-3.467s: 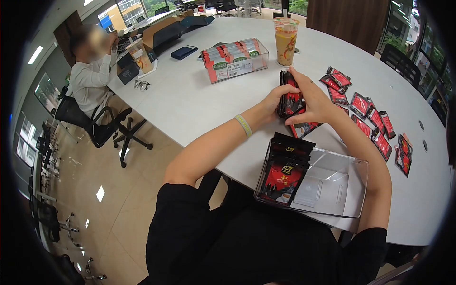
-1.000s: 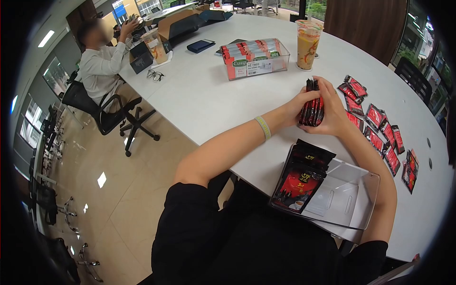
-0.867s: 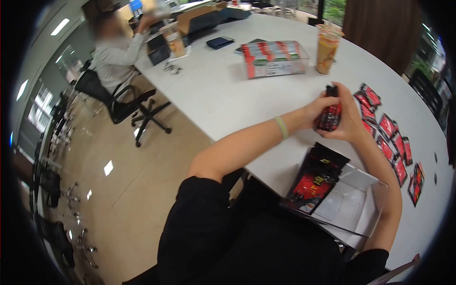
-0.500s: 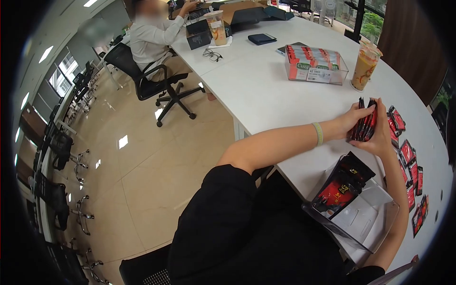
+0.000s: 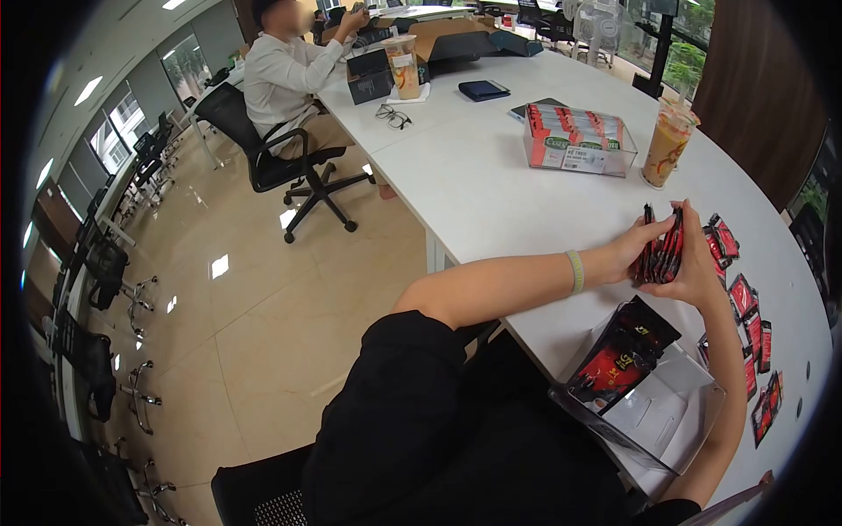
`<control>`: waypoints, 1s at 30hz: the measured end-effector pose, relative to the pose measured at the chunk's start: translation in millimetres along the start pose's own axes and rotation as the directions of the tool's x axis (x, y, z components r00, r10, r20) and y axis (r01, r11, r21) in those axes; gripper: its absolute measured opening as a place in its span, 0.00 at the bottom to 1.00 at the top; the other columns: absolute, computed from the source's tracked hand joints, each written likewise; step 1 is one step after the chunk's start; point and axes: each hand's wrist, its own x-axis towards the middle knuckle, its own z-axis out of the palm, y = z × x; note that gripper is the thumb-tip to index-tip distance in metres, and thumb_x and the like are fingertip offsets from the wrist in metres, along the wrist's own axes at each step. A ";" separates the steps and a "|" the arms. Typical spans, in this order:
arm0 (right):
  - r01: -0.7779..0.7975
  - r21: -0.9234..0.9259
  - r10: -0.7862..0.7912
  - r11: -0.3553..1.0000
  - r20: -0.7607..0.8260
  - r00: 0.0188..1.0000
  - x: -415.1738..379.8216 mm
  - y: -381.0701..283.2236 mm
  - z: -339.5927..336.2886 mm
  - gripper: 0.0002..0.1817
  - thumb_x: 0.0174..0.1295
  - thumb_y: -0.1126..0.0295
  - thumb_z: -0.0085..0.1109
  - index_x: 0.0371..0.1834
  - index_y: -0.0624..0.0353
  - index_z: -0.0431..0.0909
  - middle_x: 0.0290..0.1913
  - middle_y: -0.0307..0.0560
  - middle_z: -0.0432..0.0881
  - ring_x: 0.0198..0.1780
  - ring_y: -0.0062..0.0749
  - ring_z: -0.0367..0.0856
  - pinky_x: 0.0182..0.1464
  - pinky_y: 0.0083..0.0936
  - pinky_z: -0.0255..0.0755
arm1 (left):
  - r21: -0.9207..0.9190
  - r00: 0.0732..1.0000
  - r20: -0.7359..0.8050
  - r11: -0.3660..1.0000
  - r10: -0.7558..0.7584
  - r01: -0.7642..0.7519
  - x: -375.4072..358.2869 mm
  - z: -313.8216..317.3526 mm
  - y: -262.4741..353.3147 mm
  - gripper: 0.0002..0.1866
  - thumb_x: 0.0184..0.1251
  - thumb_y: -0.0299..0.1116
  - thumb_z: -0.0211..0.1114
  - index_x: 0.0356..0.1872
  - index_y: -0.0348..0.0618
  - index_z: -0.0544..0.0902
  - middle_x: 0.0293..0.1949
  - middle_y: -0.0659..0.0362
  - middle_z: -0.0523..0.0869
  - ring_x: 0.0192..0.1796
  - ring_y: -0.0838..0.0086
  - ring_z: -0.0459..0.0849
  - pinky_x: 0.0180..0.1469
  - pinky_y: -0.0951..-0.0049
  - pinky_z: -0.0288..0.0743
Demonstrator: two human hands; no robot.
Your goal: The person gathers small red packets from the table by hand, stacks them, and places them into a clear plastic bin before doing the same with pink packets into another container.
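Office — swivel chair (image 5: 226, 131), white table (image 5: 500, 210), seemingly desks (image 5: 427, 12) beyond

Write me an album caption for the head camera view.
Left hand and right hand hold black-and-red sachets together over a white table, near a clear box holding similar ones.
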 end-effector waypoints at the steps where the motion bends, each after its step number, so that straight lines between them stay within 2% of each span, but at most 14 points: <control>1: -0.004 0.009 0.004 1.000 0.010 1.000 -0.3 -0.4 -2.1 0.68 0.17 0.53 0.76 0.66 0.69 0.45 0.61 0.63 0.59 0.61 0.56 0.61 0.62 0.38 0.58 | 0.002 1.000 0.009 1.000 -0.001 0.001 0.3 -0.5 -0.1 0.21 0.62 0.51 0.57 0.49 0.51 0.68 0.40 0.62 0.79 0.39 0.78 0.81 0.40 0.74 0.78; 3: -0.045 -0.003 0.045 0.999 0.035 0.998 1.8 -9.3 -7.4 0.68 0.18 0.54 0.76 0.66 0.70 0.44 0.61 0.63 0.59 0.61 0.55 0.62 0.62 0.37 0.58 | 0.015 1.000 -0.014 1.000 -0.016 0.016 1.5 -3.0 -2.7 0.22 0.63 0.51 0.56 0.51 0.51 0.66 0.41 0.61 0.79 0.39 0.78 0.82 0.42 0.74 0.78; 5: -0.088 -0.013 0.088 0.996 0.058 0.994 0.4 -11.9 -11.6 0.68 0.19 0.55 0.76 0.66 0.70 0.43 0.62 0.62 0.60 0.61 0.54 0.62 0.62 0.36 0.58 | 0.025 0.999 0.030 1.000 -0.014 0.014 3.4 -7.6 -4.4 0.22 0.64 0.51 0.54 0.51 0.49 0.68 0.41 0.60 0.80 0.40 0.76 0.82 0.43 0.73 0.78; 7: -0.089 -0.012 0.089 0.996 0.077 0.993 -1.5 -11.4 -12.4 0.67 0.21 0.56 0.75 0.66 0.70 0.42 0.62 0.62 0.59 0.62 0.53 0.62 0.63 0.35 0.58 | 0.010 0.997 0.083 1.000 -0.011 0.010 3.4 -9.1 -4.8 0.22 0.65 0.52 0.51 0.50 0.46 0.71 0.41 0.58 0.81 0.40 0.75 0.83 0.43 0.73 0.78; 8: -0.112 -0.011 0.112 0.994 0.093 0.989 -1.8 -13.4 -14.3 0.66 0.22 0.58 0.75 0.67 0.70 0.42 0.63 0.63 0.59 0.62 0.53 0.61 0.63 0.35 0.57 | 0.007 0.998 0.066 1.000 -0.004 0.003 4.0 -8.3 -6.2 0.22 0.66 0.52 0.48 0.48 0.44 0.74 0.40 0.57 0.82 0.41 0.73 0.82 0.45 0.70 0.77; 11: -0.093 -0.048 0.096 0.995 0.058 0.994 -5.2 -10.7 -14.0 0.66 0.21 0.58 0.75 0.67 0.71 0.42 0.61 0.63 0.61 0.60 0.54 0.63 0.62 0.35 0.58 | -0.058 0.998 0.059 0.998 -0.014 0.017 6.1 -8.9 -8.0 0.22 0.64 0.53 0.49 0.46 0.46 0.74 0.39 0.58 0.82 0.42 0.72 0.82 0.47 0.67 0.76; 15: -0.100 -0.063 0.102 0.993 0.031 0.994 -8.0 -16.3 -22.4 0.64 0.23 0.61 0.72 0.67 0.68 0.43 0.58 0.62 0.62 0.57 0.54 0.65 0.60 0.35 0.60 | -0.031 0.996 0.052 0.997 -0.069 0.071 0.3 -6.8 -1.7 0.23 0.62 0.56 0.50 0.42 0.46 0.74 0.40 0.56 0.81 0.43 0.69 0.81 0.46 0.65 0.75; 17: -0.093 -0.134 0.099 0.987 0.041 0.994 -13.4 -14.7 -31.5 0.61 0.24 0.63 0.69 0.68 0.64 0.46 0.56 0.62 0.63 0.55 0.55 0.66 0.58 0.36 0.61 | -0.131 0.994 -0.055 0.987 -0.096 0.088 3.7 -8.5 -5.1 0.24 0.59 0.57 0.51 0.41 0.45 0.73 0.41 0.55 0.80 0.43 0.65 0.80 0.45 0.64 0.75; 19: -0.137 -0.178 0.141 0.975 0.012 0.990 -19.4 -15.5 -45.5 0.59 0.25 0.64 0.66 0.68 0.61 0.47 0.55 0.62 0.63 0.55 0.55 0.66 0.59 0.37 0.60 | -0.183 0.994 -0.044 0.979 -0.102 0.092 7.1 -13.3 -7.3 0.26 0.58 0.57 0.52 0.44 0.44 0.71 0.44 0.52 0.79 0.46 0.63 0.79 0.46 0.62 0.75; 21: -0.165 -0.156 0.151 0.974 -0.100 0.984 -24.9 -22.4 -66.7 0.60 0.25 0.66 0.66 0.70 0.60 0.43 0.54 0.60 0.63 0.54 0.54 0.66 0.59 0.35 0.59 | -0.181 0.992 -0.034 0.976 -0.125 0.117 8.0 -14.8 -6.9 0.28 0.57 0.57 0.53 0.46 0.42 0.70 0.46 0.50 0.78 0.48 0.63 0.78 0.47 0.61 0.75; 24: -0.281 0.031 0.281 0.959 -0.218 0.935 -42.1 -59.0 -92.4 0.64 0.26 0.67 0.67 0.71 0.55 0.36 0.54 0.58 0.63 0.52 0.52 0.66 0.57 0.28 0.58 | -0.155 0.993 -0.033 0.982 -0.115 0.108 5.1 -11.8 -4.6 0.30 0.57 0.56 0.53 0.49 0.39 0.68 0.48 0.48 0.77 0.49 0.63 0.78 0.50 0.61 0.74; 27: -0.228 -0.120 0.216 0.966 -0.102 0.971 -59.7 -110.1 -98.5 0.59 0.21 0.63 0.72 0.67 0.57 0.51 0.56 0.58 0.63 0.54 0.53 0.65 0.57 0.37 0.59 | -0.093 0.992 -0.061 0.990 -0.108 0.102 -0.4 -4.6 0.1 0.30 0.59 0.55 0.51 0.51 0.38 0.67 0.49 0.48 0.76 0.49 0.63 0.78 0.51 0.62 0.74; 29: -0.197 -0.423 0.259 0.885 0.093 0.961 -62.5 -142.3 -90.5 0.53 0.18 0.60 0.73 0.60 0.53 0.63 0.56 0.56 0.63 0.55 0.53 0.64 0.55 0.42 0.61 | -0.065 0.994 -0.057 0.994 -0.092 0.088 -0.4 -4.2 0.5 0.30 0.61 0.55 0.48 0.51 0.37 0.67 0.48 0.48 0.77 0.48 0.64 0.78 0.50 0.64 0.74; 30: -0.162 -0.440 0.251 0.883 0.152 0.956 -67.1 -148.3 -80.0 0.48 0.19 0.59 0.74 0.57 0.46 0.69 0.55 0.55 0.63 0.53 0.51 0.65 0.53 0.44 0.60 | -0.054 0.994 -0.058 0.994 -0.095 0.092 -1.5 -3.8 0.8 0.30 0.61 0.54 0.48 0.51 0.37 0.68 0.47 0.49 0.77 0.47 0.65 0.78 0.50 0.65 0.75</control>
